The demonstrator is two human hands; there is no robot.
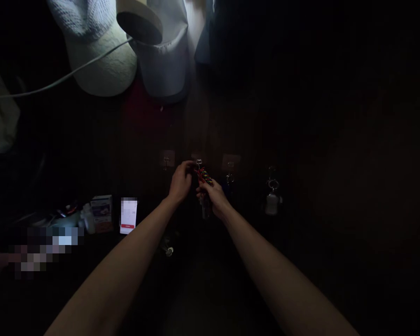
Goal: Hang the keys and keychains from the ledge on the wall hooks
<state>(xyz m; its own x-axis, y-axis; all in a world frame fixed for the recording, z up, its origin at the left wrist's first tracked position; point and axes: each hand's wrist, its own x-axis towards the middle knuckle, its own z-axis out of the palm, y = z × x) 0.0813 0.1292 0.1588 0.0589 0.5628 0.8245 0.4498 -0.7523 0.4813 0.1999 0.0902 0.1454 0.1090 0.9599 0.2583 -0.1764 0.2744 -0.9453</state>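
Note:
My right hand (214, 194) is closed around a braided multicoloured cord (206, 176), red, yellow and dark. A dim, translucent piece hangs below its fingers; what it is, I cannot make out. At the top of the cord is a small metal wall hook (199, 162), close enough that I cannot tell whether the cord hangs on it. My left hand (180, 183) is just left of the hook, fingers stretched toward it and apart from the thumb, with nothing visible in them.
Beside this hook are another hook (166, 161) and one bearing metal rings (230, 178). Farther right hangs a keyring (273, 185) with a pale tag. Caps (101, 70) hang above, near a white cable (66, 77). A lit phone (128, 215) and a small box (101, 212) stand lower left.

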